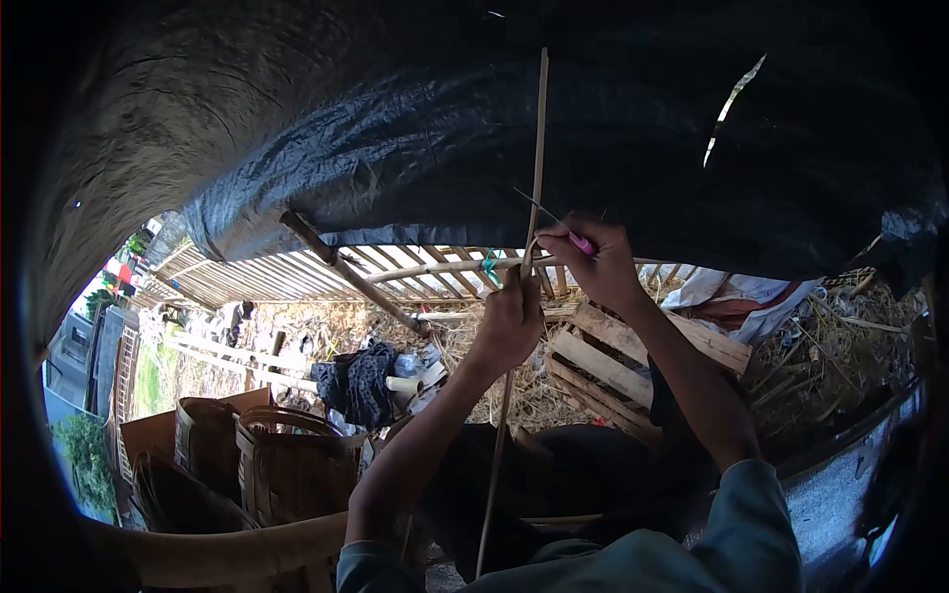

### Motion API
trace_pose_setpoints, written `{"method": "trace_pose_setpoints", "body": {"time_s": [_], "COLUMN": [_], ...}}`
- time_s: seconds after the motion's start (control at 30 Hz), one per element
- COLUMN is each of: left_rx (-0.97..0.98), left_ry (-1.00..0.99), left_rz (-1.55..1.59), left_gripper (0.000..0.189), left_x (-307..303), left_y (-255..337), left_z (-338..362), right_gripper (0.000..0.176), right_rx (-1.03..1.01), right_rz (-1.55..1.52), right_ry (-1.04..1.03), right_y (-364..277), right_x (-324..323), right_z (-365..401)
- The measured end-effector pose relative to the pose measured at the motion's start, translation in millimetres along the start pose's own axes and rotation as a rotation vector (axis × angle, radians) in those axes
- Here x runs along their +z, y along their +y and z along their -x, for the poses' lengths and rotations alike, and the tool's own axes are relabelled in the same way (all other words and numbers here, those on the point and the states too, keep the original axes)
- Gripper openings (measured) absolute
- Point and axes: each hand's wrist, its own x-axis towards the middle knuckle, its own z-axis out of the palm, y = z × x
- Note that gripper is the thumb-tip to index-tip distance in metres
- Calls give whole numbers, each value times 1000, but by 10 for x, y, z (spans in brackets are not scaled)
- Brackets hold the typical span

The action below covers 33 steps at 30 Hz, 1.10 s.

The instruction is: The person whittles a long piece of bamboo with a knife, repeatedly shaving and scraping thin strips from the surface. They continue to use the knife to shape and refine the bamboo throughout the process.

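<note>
A long, thin bamboo strip [541, 133] runs almost upright through the middle of the head view, its lower end reaching down past my lap. My left hand [508, 326] is closed around it near mid-length. Just above and to the right, my right hand [605, 265] grips a knife with a pink handle [581, 243]. Its narrow dark blade points up and left, crossing the strip in this view. The fingertips of that hand are right at the strip, where a pale sliver shows beside it.
Dark plastic sheeting [395, 148] hangs overhead and ahead. Below it stands a bamboo slat fence [267, 275]. Wooden boards [603, 366] lie on straw-covered ground, with white sacks [741, 292] behind. Woven baskets [297, 474] stand at lower left, beside a thick bamboo pole [227, 553].
</note>
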Motion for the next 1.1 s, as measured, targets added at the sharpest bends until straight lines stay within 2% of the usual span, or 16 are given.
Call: {"method": "trace_pose_setpoints", "body": {"time_s": [0.13, 0.33, 0.43, 0.47, 0.57, 0.6, 0.67, 0.7, 0.8, 0.87, 0.9, 0.97, 1.07, 1.1], "left_rx": [-22, -44, 202, 182, 237, 138, 174, 193, 88, 158, 195, 126, 124, 138], "left_ry": [-68, -123, -39, -68, -127, -150, -132, -123, -116, -83, -68, -91, -88, -84], "left_rz": [-79, -96, -31, 74, 25, -77, -132, -159, -73, -76, -80, -59, -64, -71], "left_gripper": [30, 16, 14, 10, 11, 13, 13, 14, 21, 25, 27, 30, 31, 31], "left_x": [190, 188, 185, 168, 109, 47, 35, 25, 0, 32, 36, 18, 18, 22], "left_y": [224, 16, -96, -112, -158, -25, -118, -105, 1, 3, 4, 39, 20, 7], "left_z": [114, 66, 20, 18, 21, 28, -11, -32, -27, -26, -27, -29, -39, -34], "right_gripper": [12, 27, 27, 26, 23, 21, 18, 18, 18, 16, 16, 15, 13, 13], "right_rx": [-155, -202, -237, -219, -131, -79, -5, -40, -104, -89, -64, -16, 56, 23], "right_rz": [352, 405, 348, 334, 298, 290, 284, 330, 477, 584, 527, 413, 420, 460], "right_ry": [-54, -185, -260, -307, -455, -511, -576, -546, -465, -424, -387, -309, -190, -127], "right_y": [72, -80, -132, -141, -162, -171, -154, -119, -38, -62, -11, 123, 91, 92], "right_x": [73, 84, 52, 24, -117, -185, -293, -336, -439, -488, -489, -471, -422, -402], "right_z": [19, 63, 89, 93, 100, 84, 92, 108, 141, 140, 152, 175, 198, 202]}}
